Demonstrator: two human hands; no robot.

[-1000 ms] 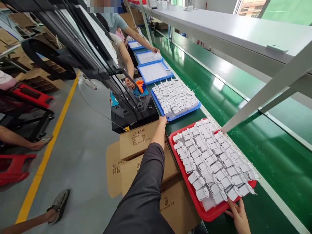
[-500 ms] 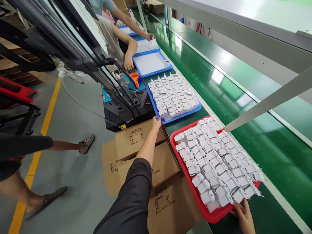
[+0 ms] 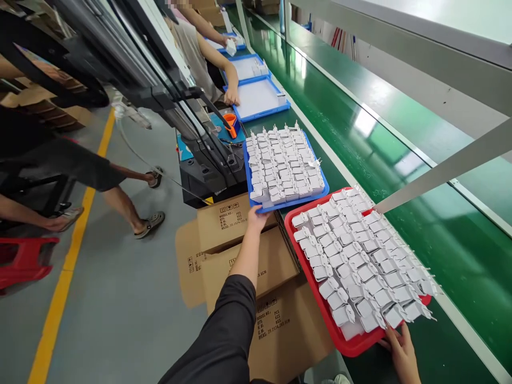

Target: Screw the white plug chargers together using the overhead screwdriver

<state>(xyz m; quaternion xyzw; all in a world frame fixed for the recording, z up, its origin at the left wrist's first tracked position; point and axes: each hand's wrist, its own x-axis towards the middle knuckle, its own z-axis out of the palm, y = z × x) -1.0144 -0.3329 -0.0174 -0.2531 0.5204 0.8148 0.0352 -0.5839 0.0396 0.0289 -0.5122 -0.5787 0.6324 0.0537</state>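
Note:
My left hand (image 3: 258, 217) is closed on the near left corner of a blue tray (image 3: 282, 204), its thumb by the rim and the fingers under it. Rows of small white plastic parts (image 3: 286, 165), each with a thin projecting end, fill that tray. At the lower right, my right hand (image 3: 401, 352) grips the near rim of a red tray (image 3: 347, 346), its fingertips partly hidden by the rim. Several rows of similar white parts (image 3: 358, 261) cover the red tray. The two trays lie close together along the green bench, the blue one farther off.
Brown cartons (image 3: 288, 330) stand below the trays. A dark machine (image 3: 216, 173) and an orange tape dispenser (image 3: 231, 125) are beyond on the left. Co-workers sit by blue trays (image 3: 262, 98) farther along. A slanted white post (image 3: 444, 165) rises behind the red tray. Someone walks at left.
The blue tray has turned slightly, its left corner drawn nearer by my left hand. My right hand stays on the red tray. The walking person has stepped forward; a co-worker's hand has lifted a white piece.

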